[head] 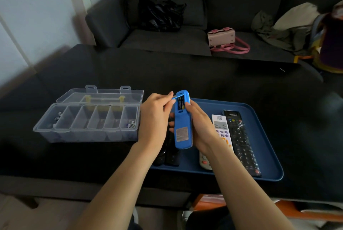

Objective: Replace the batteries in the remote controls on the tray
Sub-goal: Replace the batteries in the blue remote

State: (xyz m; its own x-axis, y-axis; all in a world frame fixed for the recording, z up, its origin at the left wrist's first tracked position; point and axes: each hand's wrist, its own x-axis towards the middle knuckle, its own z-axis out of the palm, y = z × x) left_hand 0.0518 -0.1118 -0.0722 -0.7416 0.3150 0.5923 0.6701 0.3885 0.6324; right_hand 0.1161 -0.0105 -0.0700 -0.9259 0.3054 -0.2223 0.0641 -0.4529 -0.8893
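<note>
1. Blue remote [182, 125] is up over the tray's [267, 155] left edge, right hand [201, 127] gripping it.
2. Left hand [155, 116] fingers pinch back its blue sleeve edge [177, 96], batteries showing.
3. Open organizer box [89, 120] sits left on the surface.

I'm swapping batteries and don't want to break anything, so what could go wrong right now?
1. The left hand stretches a thin strip of the blue silicone-sleeved remote control; it could snap back or tear.
2. The exposed batteries could drop onto the dark blue plastic tray if the remote tips.
3. The right hand holds it over the white remote control, so a slip could knock that.
</note>
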